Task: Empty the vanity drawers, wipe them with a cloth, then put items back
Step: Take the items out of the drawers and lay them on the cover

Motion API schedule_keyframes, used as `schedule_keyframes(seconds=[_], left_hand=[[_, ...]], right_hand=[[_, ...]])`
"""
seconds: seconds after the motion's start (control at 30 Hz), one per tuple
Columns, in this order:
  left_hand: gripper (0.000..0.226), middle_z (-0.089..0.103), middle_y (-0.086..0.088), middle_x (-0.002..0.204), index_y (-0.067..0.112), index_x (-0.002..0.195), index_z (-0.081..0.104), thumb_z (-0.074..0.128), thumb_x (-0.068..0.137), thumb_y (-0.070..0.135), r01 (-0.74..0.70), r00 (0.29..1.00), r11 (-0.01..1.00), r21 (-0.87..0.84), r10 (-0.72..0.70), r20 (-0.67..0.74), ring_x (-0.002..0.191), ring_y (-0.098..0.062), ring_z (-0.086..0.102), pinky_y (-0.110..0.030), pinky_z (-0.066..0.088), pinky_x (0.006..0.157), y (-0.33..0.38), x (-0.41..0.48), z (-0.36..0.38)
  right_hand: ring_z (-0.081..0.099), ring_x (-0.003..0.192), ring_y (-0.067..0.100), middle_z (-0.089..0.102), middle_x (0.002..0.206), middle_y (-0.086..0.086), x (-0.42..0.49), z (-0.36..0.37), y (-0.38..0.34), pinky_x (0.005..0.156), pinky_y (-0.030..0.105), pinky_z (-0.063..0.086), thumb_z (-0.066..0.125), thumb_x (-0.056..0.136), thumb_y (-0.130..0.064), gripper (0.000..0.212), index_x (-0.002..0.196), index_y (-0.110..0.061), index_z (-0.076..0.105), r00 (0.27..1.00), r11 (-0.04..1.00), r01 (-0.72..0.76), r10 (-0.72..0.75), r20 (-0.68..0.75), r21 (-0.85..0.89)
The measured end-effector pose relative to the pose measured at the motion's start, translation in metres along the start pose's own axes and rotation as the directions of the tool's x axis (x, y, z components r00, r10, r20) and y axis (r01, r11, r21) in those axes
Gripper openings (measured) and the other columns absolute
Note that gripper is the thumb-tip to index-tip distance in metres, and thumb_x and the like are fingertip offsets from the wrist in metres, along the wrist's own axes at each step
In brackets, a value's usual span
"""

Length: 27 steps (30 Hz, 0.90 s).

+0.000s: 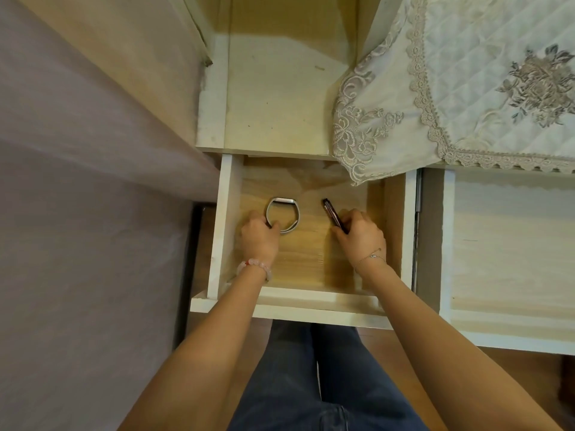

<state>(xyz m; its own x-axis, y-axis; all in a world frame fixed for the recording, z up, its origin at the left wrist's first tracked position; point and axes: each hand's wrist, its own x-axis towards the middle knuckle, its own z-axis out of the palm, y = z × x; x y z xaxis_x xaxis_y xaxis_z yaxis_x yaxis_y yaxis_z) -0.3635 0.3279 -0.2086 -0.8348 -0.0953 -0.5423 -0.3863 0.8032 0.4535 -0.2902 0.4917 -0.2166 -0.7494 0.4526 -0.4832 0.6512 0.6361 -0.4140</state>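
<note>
Two items are listed in the open left drawer (pixel 228 219), both on its wooden floor and well apart from each other.

Item 1: grey wristband (pixel 281 201), a closed loop seen open from above, its flat module on the far side. It lies toward the drawer's left wall. The left hand (pixel 259 241) is placed at its near-left rim, fingers curled onto the strap; a grip is judged likely, though the fingertips are hidden.

Item 2: dark slim object (pixel 330 212), kind not determined. Its long axis runs from far-left to near-right, the near end taken between the fingers of the right hand (pixel 361 234), the far end pointing away toward the drawer's back.

Each item is thus matched to the nearer hand, no crossing being needed. Whether the items are being lifted out or set back cannot be told.

Also noted: a second open drawer (pixel 448 244) to the right; a lace-edged cover (pixel 466 88) draped over the worktop (pixel 273 104), one corner hanging over the left drawer's back.
</note>
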Motion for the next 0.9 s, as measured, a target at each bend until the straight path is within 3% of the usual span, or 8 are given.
schedule_keyframes(seconds=[0.07, 0.13, 0.23, 0.47, 0.63, 0.8, 0.9], left_hand=[[0.011, 0.065, -0.011, 0.085, 0.011, 0.083, 0.052, 0.061, 0.087, 0.016, 0.027, 1.000, 0.997, -0.072, -0.026, 0.012, 0.071, -0.021, 0.059, -0.024, 0.042, 0.050, 0.000, 0.001, 0.001], [0.015, 0.066, -0.016, 0.088, 0.014, 0.077, 0.049, 0.061, 0.086, 0.010, 0.087, 0.996, 0.978, -0.188, -0.082, 0.032, 0.077, -0.030, 0.065, -0.040, 0.055, 0.066, 0.000, 0.000, 0.002], [0.017, 0.066, -0.017, 0.091, 0.015, 0.077, 0.049, 0.061, 0.084, 0.007, 0.143, 0.990, 0.954, -0.263, -0.136, 0.044, 0.080, -0.033, 0.066, -0.047, 0.056, 0.074, 0.001, -0.001, 0.003], [0.017, 0.064, -0.009, 0.084, 0.015, 0.078, 0.053, 0.063, 0.082, 0.002, 0.191, 0.982, 0.917, -0.350, -0.178, 0.070, 0.081, -0.029, 0.066, -0.043, 0.056, 0.076, 0.001, 0.000, 0.001], [0.013, 0.062, -0.004, 0.078, 0.009, 0.092, 0.059, 0.061, 0.083, 0.000, 0.157, 0.987, 0.910, -0.384, -0.136, 0.081, 0.075, -0.023, 0.066, -0.032, 0.057, 0.067, -0.001, -0.002, -0.003], [0.016, 0.062, -0.008, 0.090, 0.009, 0.096, 0.056, 0.059, 0.085, -0.002, 0.083, 0.996, 0.903, -0.421, -0.066, 0.055, 0.072, -0.018, 0.062, -0.025, 0.053, 0.064, -0.003, -0.015, -0.011], [0.016, 0.064, -0.010, 0.091, 0.010, 0.097, 0.056, 0.058, 0.085, -0.001, 0.067, 0.997, 0.882, -0.467, -0.039, 0.070, 0.076, -0.021, 0.065, -0.028, 0.055, 0.070, -0.003, -0.026, -0.019]], right_hand=[[0.060, 0.085, 0.027, 0.059, 0.105, 0.005, 0.000, 0.000, 0.000, 0.065, 0.029, 0.043, 0.060, 0.087, -0.035, 0.025, 0.101, -0.015, 0.056, 1.000, 1.000, -0.016, 0.016, 0.000, 0.011], [0.060, 0.083, 0.025, 0.060, 0.102, 0.005, 0.000, -0.001, 0.000, 0.064, 0.029, 0.042, 0.060, 0.086, -0.035, 0.024, 0.100, -0.016, 0.056, 0.999, 0.999, -0.036, 0.036, 0.009, 0.025], [0.060, 0.080, 0.024, 0.061, 0.098, 0.004, 0.001, -0.002, -0.001, 0.064, 0.029, 0.044, 0.061, 0.086, -0.037, 0.024, 0.099, -0.017, 0.057, 0.997, 0.996, -0.069, 0.067, 0.033, 0.053], [0.061, 0.083, 0.025, 0.064, 0.097, 0.005, -0.003, -0.002, -0.003, 0.068, 0.028, 0.046, 0.063, 0.085, -0.033, 0.021, 0.098, -0.017, 0.059, 0.993, 0.986, -0.110, 0.105, 0.050, 0.128], [0.062, 0.085, 0.023, 0.064, 0.097, 0.003, -0.009, -0.006, -0.004, 0.073, 0.032, 0.051, 0.063, 0.085, -0.034, 0.025, 0.101, -0.017, 0.059, 0.992, 0.979, -0.119, 0.112, 0.048, 0.164], [0.059, 0.077, 0.015, 0.062, 0.089, -0.004, -0.019, -0.014, -0.004, 0.067, 0.026, 0.046, 0.065, 0.084, -0.034, 0.020, 0.097, -0.020, 0.060, 0.994, 0.967, -0.106, 0.108, 0.005, 0.232], [0.057, 0.071, 0.010, 0.060, 0.084, -0.009, -0.028, -0.022, -0.003, 0.060, 0.023, 0.042, 0.064, 0.084, -0.033, 0.017, 0.096, -0.021, 0.060, 0.994, 0.965, -0.089, 0.100, -0.032, 0.246]])
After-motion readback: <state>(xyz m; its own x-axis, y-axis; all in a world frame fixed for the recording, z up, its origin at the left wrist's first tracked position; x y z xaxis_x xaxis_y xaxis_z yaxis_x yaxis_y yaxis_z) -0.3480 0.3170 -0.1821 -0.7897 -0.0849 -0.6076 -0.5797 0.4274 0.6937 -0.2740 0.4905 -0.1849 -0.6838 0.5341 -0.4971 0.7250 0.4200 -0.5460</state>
